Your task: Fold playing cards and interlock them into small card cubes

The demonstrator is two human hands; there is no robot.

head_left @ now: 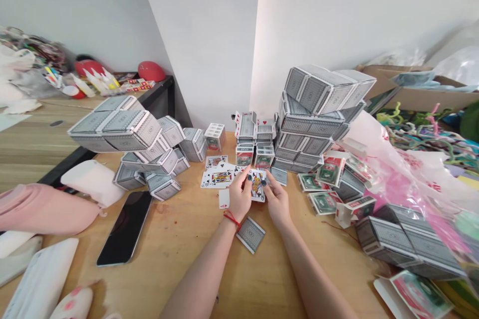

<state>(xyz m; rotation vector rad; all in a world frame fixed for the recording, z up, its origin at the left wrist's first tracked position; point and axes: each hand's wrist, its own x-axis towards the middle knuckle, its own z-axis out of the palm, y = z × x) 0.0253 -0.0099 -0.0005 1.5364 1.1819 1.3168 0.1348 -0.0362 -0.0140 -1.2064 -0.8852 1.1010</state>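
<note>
Both my hands meet at the middle of the wooden table. My left hand, with a red string at the wrist, and my right hand pinch a face-up court card between them. Face-up playing cards lie fanned just left of my left hand. A small stack of face-down cards rests under my wrists. Beyond my fingers stand opened card boxes.
Grey-patterned card packs are piled at the left and stacked high at the right. A black phone lies at the left. Pink plastic bags and shrink-wrapped packs crowd the right. White and pink soft items sit left.
</note>
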